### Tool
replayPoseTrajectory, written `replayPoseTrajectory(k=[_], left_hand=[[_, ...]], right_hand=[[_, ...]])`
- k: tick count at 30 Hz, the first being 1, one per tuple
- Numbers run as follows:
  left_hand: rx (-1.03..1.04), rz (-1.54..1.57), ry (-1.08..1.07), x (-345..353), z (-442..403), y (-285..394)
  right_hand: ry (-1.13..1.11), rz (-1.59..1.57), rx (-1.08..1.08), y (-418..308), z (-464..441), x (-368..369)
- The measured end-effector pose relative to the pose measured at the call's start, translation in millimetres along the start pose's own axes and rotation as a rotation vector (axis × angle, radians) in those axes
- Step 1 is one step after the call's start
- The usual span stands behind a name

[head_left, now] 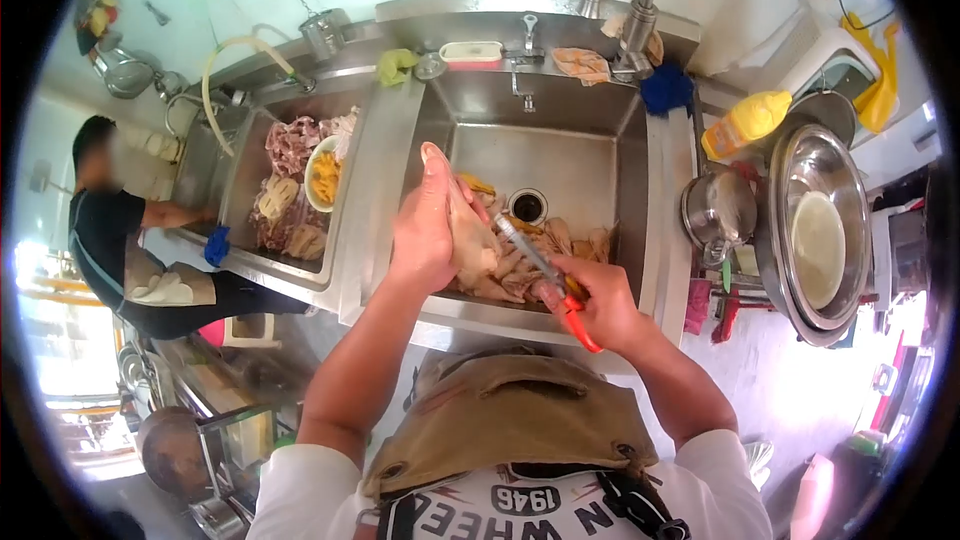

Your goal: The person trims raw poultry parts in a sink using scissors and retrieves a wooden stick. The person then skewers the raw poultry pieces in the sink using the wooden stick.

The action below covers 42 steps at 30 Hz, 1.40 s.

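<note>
My left hand [426, 230] is wrapped round a pale piece of poultry [474, 245] and holds it up over the near left part of the steel sink [585, 162]. In my right hand [597, 302] are scissors [574, 318] with red and black handles. Their blades point up and left, with the tips beside the held piece; whether they touch it I cannot tell. More raw poultry pieces [515, 275] lie along the sink's near side, close to the round drain [527, 206].
A second sink [246, 162] on the left holds meat and a bowl [322, 176] of yellow pieces. A person [115, 230] stands beyond it. Metal bowls [855, 215], a pot [720, 208] and a yellow bottle [747, 124] are at right. The faucet [640, 25] rises behind the sink.
</note>
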State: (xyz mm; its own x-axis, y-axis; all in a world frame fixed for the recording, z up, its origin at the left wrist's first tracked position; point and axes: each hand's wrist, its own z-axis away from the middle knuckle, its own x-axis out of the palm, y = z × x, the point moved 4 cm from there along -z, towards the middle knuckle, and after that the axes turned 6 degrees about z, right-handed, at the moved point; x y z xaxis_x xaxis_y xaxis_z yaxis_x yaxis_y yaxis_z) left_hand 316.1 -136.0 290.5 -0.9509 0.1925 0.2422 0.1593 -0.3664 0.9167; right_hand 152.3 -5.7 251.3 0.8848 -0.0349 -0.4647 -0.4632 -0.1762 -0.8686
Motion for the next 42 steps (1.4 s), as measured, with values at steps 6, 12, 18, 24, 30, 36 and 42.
replayPoseTrajectory(k=[6,12,18,24,30,36,42], left_hand=[[-0.215,0.19,-0.134,-24,-18,-37],[-0.63,0.582,-0.386,1,-3,-57],[-0.435,0.633,-0.351,-10,-29,-37],[-0.367,0.587,-0.211,-28,-47,-14],[-0.176,0.438,-0.1,-14,-40,22],[-0.031,0.326,0.061,-15,-34,27],[0.082,0.3,0.078,-4,-34,22]], right_hand=[[-0.331,-0.709,0.505,53,-13,23],[-0.556,-1.394,0.446,33,-13,26],[-0.64,-1.227,0.598,43,8,28],[-0.617,-0.954,0.5,-7,8,14],[-0.712,-0.531,0.436,-29,4,24],[-0.695,-0.395,0.356,-42,8,17],[-0.642,-0.336,0.34,-52,3,13]])
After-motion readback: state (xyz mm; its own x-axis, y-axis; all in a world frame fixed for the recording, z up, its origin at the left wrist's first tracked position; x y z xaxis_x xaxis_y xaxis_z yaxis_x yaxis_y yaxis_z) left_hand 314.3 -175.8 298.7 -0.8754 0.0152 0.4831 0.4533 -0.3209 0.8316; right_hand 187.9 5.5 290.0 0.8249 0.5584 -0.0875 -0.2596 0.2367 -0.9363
